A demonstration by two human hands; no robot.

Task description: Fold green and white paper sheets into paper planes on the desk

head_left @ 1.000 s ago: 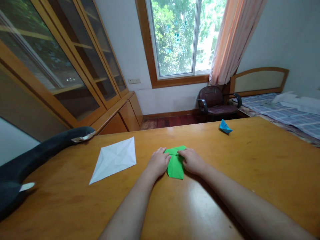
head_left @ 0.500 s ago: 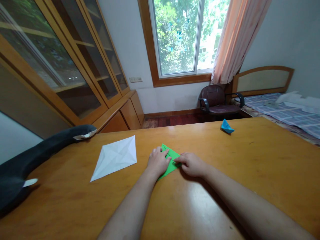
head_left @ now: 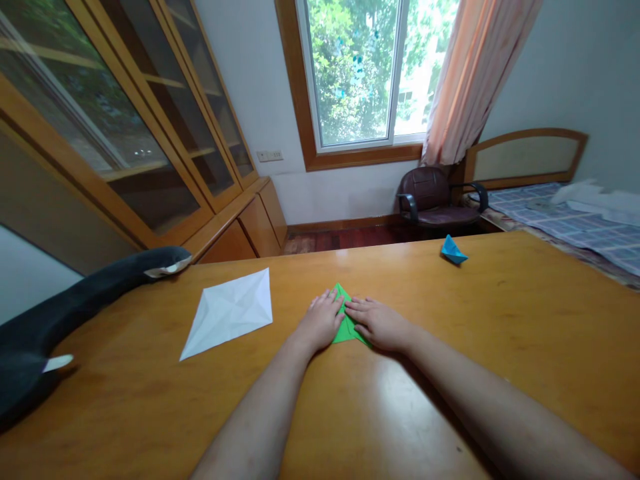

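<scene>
A piece of folded green origami paper [head_left: 344,329] lies on the wooden table between my two hands, its pointed tip facing away from me. My left hand [head_left: 323,319] rests flat over its left side with fingers stretched forward. From the other side, my right hand [head_left: 379,323] lies with extended fingers on the paper's right part. Both hands cover much of the sheet, so its full outline is hidden. Creases show on the part between the fingers.
A creased white paper sheet [head_left: 234,313] lies to the left. A small blue folded paper boat [head_left: 453,251] sits near the table's far edge [head_left: 365,248]. At far left is a dark, long-necked object [head_left: 95,287]. Beyond the table stands a brown armchair [head_left: 430,197].
The green paper has turned so its tip points more straight ahead. My right hand has gone from a pointing finger to fingers laid out flat on it.
</scene>
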